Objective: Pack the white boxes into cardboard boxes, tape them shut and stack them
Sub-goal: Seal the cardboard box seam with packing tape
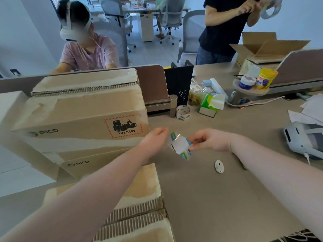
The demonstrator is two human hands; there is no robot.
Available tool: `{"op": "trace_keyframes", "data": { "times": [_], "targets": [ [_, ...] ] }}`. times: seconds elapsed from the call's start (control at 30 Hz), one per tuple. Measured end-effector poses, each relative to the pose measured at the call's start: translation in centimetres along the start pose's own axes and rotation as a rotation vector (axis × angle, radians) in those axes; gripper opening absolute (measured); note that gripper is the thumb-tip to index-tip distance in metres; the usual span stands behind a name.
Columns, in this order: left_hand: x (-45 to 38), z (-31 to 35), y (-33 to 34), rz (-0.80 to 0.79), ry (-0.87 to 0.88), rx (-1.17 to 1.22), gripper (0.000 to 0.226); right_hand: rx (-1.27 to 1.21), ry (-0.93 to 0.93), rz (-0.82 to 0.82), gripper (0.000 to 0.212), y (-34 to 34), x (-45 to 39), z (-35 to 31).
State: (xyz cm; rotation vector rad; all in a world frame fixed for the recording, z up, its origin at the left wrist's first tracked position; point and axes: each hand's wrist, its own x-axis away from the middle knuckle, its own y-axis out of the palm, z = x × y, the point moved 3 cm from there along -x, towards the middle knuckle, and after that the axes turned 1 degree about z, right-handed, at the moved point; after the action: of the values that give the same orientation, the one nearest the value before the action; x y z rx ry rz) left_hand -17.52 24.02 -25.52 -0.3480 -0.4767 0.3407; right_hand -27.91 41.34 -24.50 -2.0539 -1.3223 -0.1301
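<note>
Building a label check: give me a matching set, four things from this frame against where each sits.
Things:
1. tape roll
2. spare tape roll
3. tissue box
4. white disc

Places:
A. flat on the desk, near the right forearm
B. held between both hands
C. standing on edge by the partition's end
D. right of the black stand, tissue sticking out

Pairs: 1-B, 2-C, 3-D, 4-A

Big brown desk (218, 189) up front, with a low brown divider (150, 82) across it. Behind, grey office chairs (172, 14) on wheels, more desks, pale tiled floor (150, 51). Plain light blue walls (26, 32). Bright, soft daylight all over.
</note>
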Motion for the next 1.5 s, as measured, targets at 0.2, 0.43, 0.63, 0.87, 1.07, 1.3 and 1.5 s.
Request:
{"op": "trace_keyframes", "data": {
  "times": [0.2,0.43,0.63,0.87,1.07,1.3,1.5],
  "targets": [
    [4.0,-3.0,-3.6,-0.072,-0.194,0.408,0.045,-0.095,-0.117,-0.093,0.022,5.0,1.7,-5.9],
    [9.1,-5.4,-9.2,-0.166,-0.195,0.610,0.038,0.043,-0.151,-0.163,0.020,10.1,1.2,-10.9],
    [10.9,-6.6,-12.4,-0.041,-0.017,0.593,0.032,-0.129,-0.288,0.086,0.013,12.1,0.8,-14.7],
    [12.6,-6.0,-14.3,-0.032,0.129,0.710,0.047,-0.463,-0.105,0.111,0.023,13.5,0.0,-14.8],
    [12.9,-6.8,-14.7,0.014,0.106,0.767,0.046,-0.612,-0.133,-0.030,0.040,14.4,0.9,-15.6],
    [13.4,-8.2,-15.7,0.097,0.026,0.763,0.038,-0.613,-0.148,-0.320,0.077,15.0,0.5,-14.0],
    [13.1,-8.6,-16.1,0.129,0.007,0.809,0.034,-0.266,-0.204,-0.190,0.103,16.3,0.0,-14.2]
  ]
}}
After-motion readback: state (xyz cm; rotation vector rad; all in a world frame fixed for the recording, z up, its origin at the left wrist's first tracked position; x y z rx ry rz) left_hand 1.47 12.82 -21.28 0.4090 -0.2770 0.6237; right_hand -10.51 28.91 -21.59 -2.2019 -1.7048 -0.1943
